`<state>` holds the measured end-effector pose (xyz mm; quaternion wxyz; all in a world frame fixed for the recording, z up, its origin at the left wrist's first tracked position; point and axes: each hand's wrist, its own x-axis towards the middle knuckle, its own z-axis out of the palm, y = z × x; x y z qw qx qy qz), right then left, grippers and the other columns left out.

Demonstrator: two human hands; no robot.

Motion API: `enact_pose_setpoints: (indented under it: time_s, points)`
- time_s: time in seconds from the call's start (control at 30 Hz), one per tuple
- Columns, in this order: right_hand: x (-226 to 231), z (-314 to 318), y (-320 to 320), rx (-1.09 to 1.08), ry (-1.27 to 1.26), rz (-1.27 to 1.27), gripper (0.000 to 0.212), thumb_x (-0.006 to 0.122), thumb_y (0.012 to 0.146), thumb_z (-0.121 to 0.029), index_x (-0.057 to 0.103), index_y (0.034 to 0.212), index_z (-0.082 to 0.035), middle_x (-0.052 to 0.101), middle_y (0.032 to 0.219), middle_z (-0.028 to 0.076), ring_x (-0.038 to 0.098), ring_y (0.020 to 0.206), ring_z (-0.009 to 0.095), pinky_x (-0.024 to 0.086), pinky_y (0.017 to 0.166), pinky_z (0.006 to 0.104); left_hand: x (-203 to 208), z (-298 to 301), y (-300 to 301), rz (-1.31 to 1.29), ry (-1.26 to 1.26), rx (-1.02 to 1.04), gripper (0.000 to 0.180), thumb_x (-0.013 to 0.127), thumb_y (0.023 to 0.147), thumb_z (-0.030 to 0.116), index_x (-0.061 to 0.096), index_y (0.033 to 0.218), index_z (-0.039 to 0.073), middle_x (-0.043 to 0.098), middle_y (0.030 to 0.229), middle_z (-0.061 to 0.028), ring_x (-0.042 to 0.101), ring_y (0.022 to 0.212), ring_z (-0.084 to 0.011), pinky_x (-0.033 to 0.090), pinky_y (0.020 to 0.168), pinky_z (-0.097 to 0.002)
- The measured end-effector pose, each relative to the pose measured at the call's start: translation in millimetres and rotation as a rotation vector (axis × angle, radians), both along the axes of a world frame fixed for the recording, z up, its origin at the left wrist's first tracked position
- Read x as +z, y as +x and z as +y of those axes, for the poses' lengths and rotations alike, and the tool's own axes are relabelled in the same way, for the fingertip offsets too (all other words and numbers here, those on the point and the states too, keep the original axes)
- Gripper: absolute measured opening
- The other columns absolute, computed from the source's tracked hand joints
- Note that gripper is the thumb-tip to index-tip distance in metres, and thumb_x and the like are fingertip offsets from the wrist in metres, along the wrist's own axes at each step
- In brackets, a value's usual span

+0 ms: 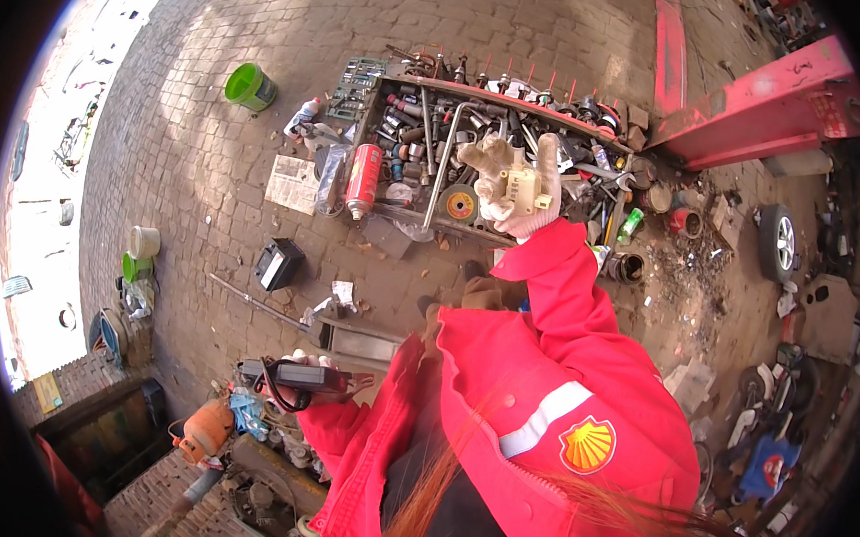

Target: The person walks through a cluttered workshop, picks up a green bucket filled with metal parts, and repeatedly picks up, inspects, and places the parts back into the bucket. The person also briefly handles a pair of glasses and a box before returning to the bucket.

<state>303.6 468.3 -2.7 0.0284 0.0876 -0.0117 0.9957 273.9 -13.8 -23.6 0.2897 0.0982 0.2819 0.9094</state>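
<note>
In front of me, over the tool tray (394, 209), my right hand (497, 171) is in a pale work glove. A small cream-coloured plastic part (524, 188) with a squarish body lies against its palm, held there with the fingers partly raised. Lower left, my left hand (316, 359), also gloved, is closed around a black boxy device (310, 377) with a dark cable looped about it. Most of the left fingers are hidden behind the device. Below my right hand the tray holds sockets, wrenches and bars, with a cutting disc (460, 205) near its front edge.
A red spray can (363, 181) lies at the tray's left. Left of me, a black battery-like box (279, 264) and a long metal rod (256, 300) rest on the paving. A green bucket (251, 88) stands farther off. Red steel framework (758, 110) and a wheel (777, 242) are at right.
</note>
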Motion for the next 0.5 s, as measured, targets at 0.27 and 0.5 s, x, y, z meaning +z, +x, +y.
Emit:
enact_pose_setpoints:
  time_s: [0.27,0.5]
  points:
    - [3,-1,2,0.077,0.027,0.151,0.087,0.039,0.094,-0.073,0.048,0.137,0.002,0.056,0.133,0.032,0.07,0.072,0.029,0.053,0.048,0.0309,4,5,-2,0.022,0.094,-0.023,0.053,0.052,0.097,0.047,0.067,0.12,0.002,0.066,0.117,-0.015,0.064,0.084,-0.0348,0.048,0.078,-0.0498]
    - [28,-13,10,-0.036,0.295,-0.104,0.09,0.044,0.09,-0.078,0.056,0.12,0.007,0.065,0.097,0.023,0.054,0.045,0.021,0.042,0.037,0.0254,3,18,5,0.097,0.149,0.055,0.046,0.06,0.096,0.043,0.064,0.12,0.004,0.063,0.113,-0.012,0.06,0.081,-0.0304,0.047,0.073,-0.0431]
